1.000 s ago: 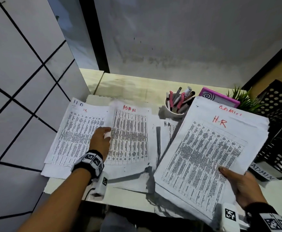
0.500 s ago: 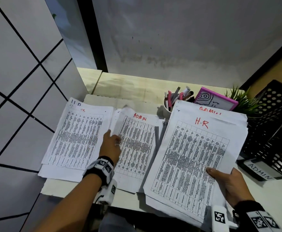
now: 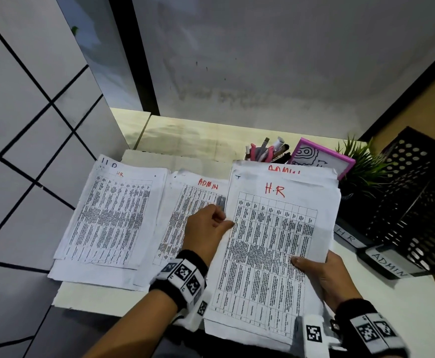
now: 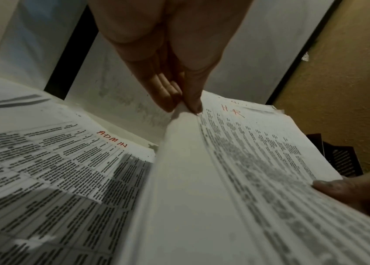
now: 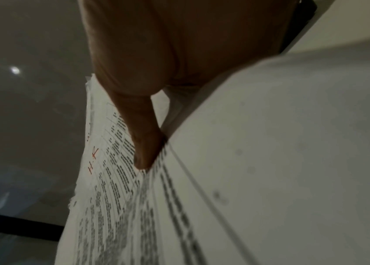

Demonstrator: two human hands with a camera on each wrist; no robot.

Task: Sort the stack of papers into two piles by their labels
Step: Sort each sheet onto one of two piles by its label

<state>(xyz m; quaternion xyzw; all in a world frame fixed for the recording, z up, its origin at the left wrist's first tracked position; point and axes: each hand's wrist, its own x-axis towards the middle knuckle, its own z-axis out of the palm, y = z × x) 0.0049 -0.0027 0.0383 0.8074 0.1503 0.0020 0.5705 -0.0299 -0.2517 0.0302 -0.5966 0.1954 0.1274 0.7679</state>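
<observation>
Dim overall; head view sharp but edge-warped, both wrist views dark, with close print blurred.

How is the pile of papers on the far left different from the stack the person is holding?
The left pile lies flat on the desk with no hand on it; the held stack is gripped by the right hand and pinched at its edge by the left hand. The left pile's red H.R label is small; the held stack's is bigger. Both are white printed tables with H.R on top.
</observation>
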